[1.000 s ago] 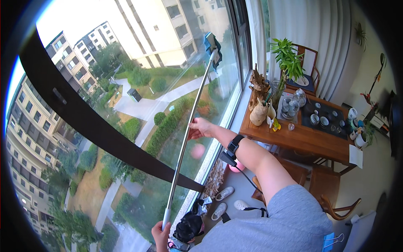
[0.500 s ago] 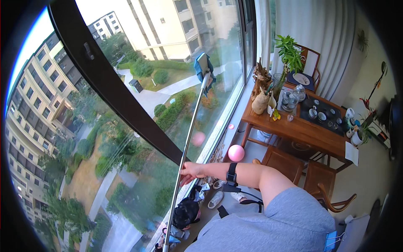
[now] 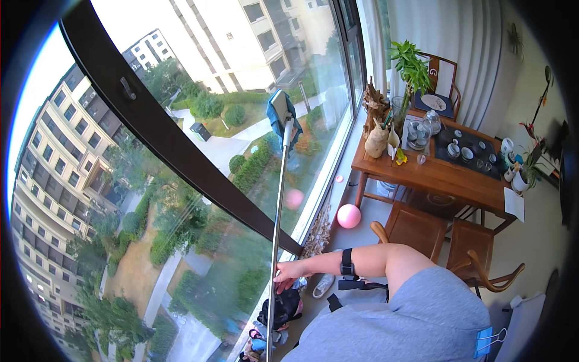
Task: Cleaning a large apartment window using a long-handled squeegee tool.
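Observation:
My right hand (image 3: 290, 274) is closed around the long metal pole (image 3: 277, 232) of a window mop, with my arm stretched across to the left. At the pole's far end, the flat mop head (image 3: 281, 113), wrapped in a blue cloth, is at the large window pane (image 3: 253, 199). Whether its whole face touches the glass, I cannot tell. A thick dark window frame bar (image 3: 175, 151) slants behind the pole. The pole's lower end runs out of the picture at the bottom. My left hand is out of view.
A wooden tea table (image 3: 416, 175) with a plant, vase and teaware stands at the right, chairs (image 3: 413, 229) beside it. A pink ball (image 3: 348, 216) lies on the floor. Below my hand are a white shoe (image 3: 324, 286) and a rounded black thing (image 3: 282, 309), unclear in kind.
The mop head has shifted left and slightly down across the glass. My right hand has come lower with the pole, which now stands more upright. The whole view has shifted a little.

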The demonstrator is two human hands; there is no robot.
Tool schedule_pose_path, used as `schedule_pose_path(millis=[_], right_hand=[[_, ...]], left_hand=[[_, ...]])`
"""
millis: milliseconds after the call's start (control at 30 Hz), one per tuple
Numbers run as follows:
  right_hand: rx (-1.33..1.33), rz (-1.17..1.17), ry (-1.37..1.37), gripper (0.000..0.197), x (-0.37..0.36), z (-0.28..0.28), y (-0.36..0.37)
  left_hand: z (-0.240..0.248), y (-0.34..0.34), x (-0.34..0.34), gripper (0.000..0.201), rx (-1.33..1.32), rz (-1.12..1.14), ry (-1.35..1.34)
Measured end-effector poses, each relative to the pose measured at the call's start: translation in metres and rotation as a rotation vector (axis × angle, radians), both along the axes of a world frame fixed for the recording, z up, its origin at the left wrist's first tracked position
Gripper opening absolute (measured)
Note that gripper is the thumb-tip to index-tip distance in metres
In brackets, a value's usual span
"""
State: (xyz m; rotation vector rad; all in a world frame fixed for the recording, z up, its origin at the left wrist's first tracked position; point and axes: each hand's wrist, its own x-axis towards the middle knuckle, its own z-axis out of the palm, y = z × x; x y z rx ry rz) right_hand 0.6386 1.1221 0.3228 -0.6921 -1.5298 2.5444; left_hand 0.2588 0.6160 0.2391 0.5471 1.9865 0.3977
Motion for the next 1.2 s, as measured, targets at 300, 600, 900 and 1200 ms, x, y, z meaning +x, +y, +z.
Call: schedule_pose_path(millis=[300, 600, 900, 1200], right_hand=[[0.183, -0.414, 0.031, 0.011, 0.054, 0.000, 0.090], [0.215, -0.862, 0.091, 0.033, 0.129, 0.022, 0.224], [0.225, -1.094, 0.007, 0.035, 0.197, 0.026, 0.318], [0.135, -1.032, -0.140, 0.020, 0.191, -0.015, 0.320]], left_hand=[[-0.022, 0.140, 0.041, 0.037, 0.370, -0.188, 0.254], [0.091, 0.342, 0.184, 0.033, 0.568, -0.113, 0.130], [0.138, 0.472, 0.253, 0.028, 0.534, -0.291, 0.261], [0.153, 0.482, 0.262, 0.032, 0.492, -0.442, 0.467]])
